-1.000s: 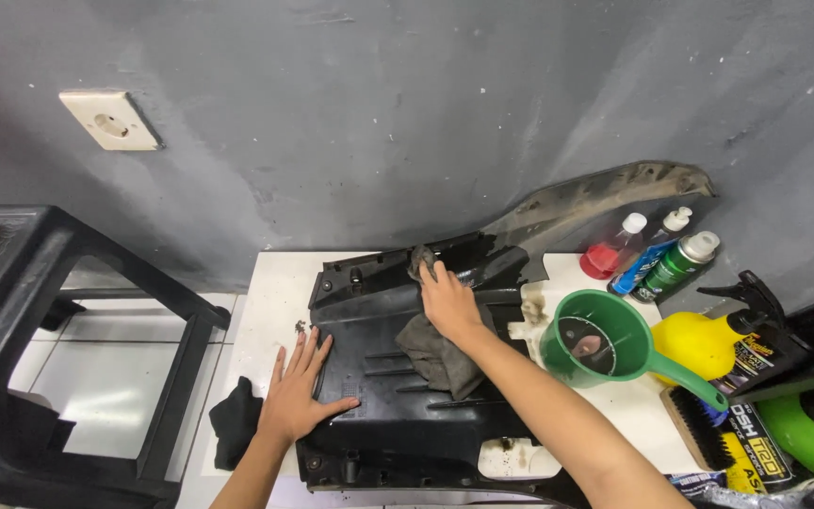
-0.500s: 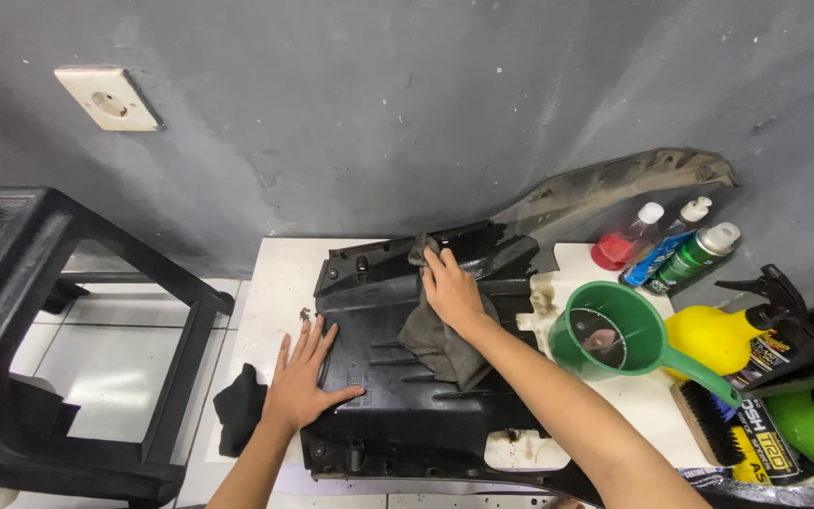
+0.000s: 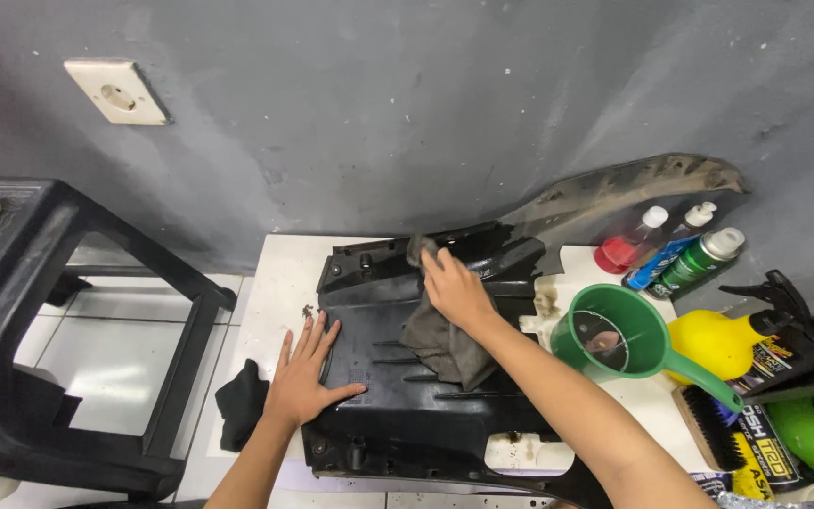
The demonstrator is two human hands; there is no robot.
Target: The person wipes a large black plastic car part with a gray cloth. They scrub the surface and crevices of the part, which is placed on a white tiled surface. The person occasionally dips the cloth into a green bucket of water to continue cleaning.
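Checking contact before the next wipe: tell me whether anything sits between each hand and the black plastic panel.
The right hand presses a grey rag onto the black plastic panel, so the rag lies between them. The left hand rests flat on the panel's left edge, nothing between.

Two hands: left (image 3: 301,377), right (image 3: 454,287). One black panel (image 3: 407,396), two rags (image 3: 445,344) (image 3: 240,403), three bottles at 2 o'clock (image 3: 694,259), one green funnel (image 3: 614,335), one yellow sprayer (image 3: 723,339), one stool (image 3: 68,330).
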